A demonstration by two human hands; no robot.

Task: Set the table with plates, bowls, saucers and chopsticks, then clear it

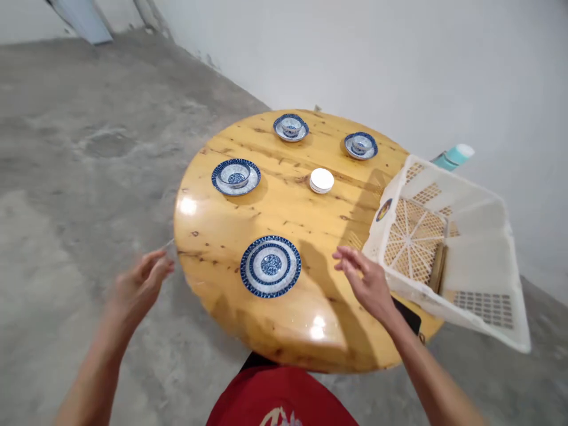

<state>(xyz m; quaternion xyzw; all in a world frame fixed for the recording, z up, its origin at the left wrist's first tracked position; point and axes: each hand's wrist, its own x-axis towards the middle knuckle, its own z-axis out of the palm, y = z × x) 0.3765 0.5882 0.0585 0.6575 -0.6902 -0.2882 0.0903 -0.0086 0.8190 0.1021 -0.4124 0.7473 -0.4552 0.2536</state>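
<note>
Currently your left hand [144,275] is off the table's near left side, fingers bent toward the thumb; a thin pale sliver shows at the tips, but you can't tell from this view whether they pinch it. Your right hand [361,275] hangs over the table [208,219], its fingers loosely curled with a gap to the thumb and nothing visible in them.

Between your hands, near the front edge, lies the blue-and-white plate [270,290], touched by neither. You can't tell whether its inner ring is a smaller dish or just pattern. It looks like glazed china — likely stiff, fairly light, slick and easy to chip. Take it by opposite sides of the rim, thumbs on top, fingertips beneath; if a dish does sit on it, keep it level.

Just beyond your right hand is the white basket [477,254], probably light and a little springy; its top rim should give you the firmest hold. Farther in sits a small white stack [322,180], then three bowls [235,176] on their own plates — likely just as breakable.
</note>
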